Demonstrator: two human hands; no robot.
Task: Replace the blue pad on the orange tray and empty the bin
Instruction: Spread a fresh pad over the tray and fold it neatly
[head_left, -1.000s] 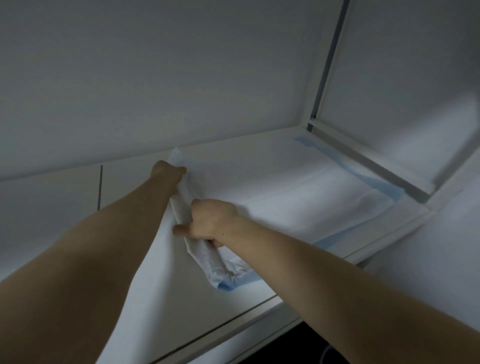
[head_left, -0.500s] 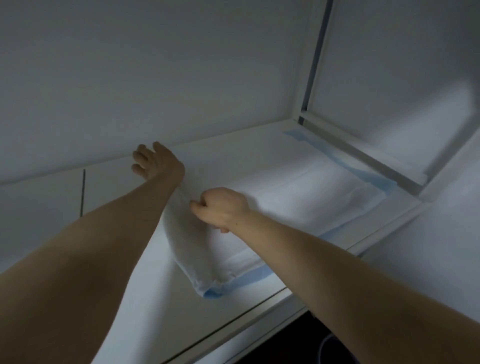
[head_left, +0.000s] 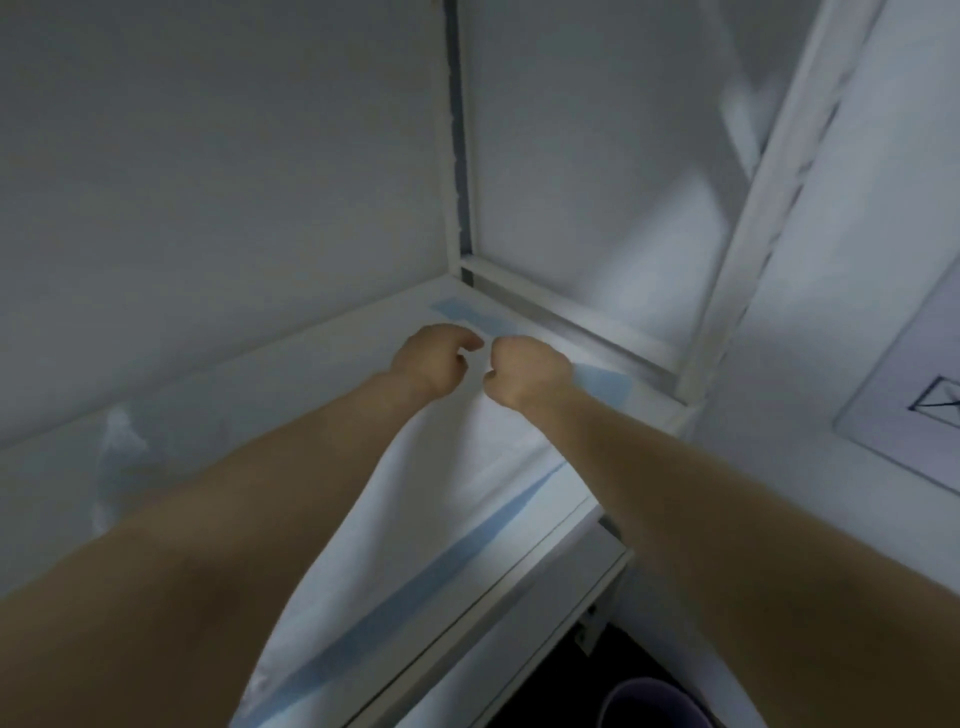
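1. Reaching into the far right corner of the shelf (head_left: 260, 395), the left hand (head_left: 434, 358) and the right hand (head_left: 524, 371) are seen close together, almost touching.
2. The pad (head_left: 415, 519), white with blue borders, is spread on the shelf from that corner towards the front edge. Its left side is covered by the left forearm, and its near end is cut off at the lower edge of the view.
3. The right hand's fingers are curled under into a fist and are mostly hidden. A fold of the pad is drawn up to the fist, so they are taken to be clamped on it.
4. The left hand's fingers (head_left: 470, 343) are curled, with the thumb and forefinger tips brought together. Whether pad material is pinched between them cannot be told through the blur.
5. A blue strip (head_left: 467, 314) is visible beyond the hands near the shelf's back edge. Its join with the rest of the pad is hidden by them.
6. Below the shelf's front right corner, a round greyish vessel (head_left: 654, 701) is seen in darkness, cropped at the bottom.
7. At the right edge, a sheet (head_left: 914, 395) marked with a crossed box is only partly shown.
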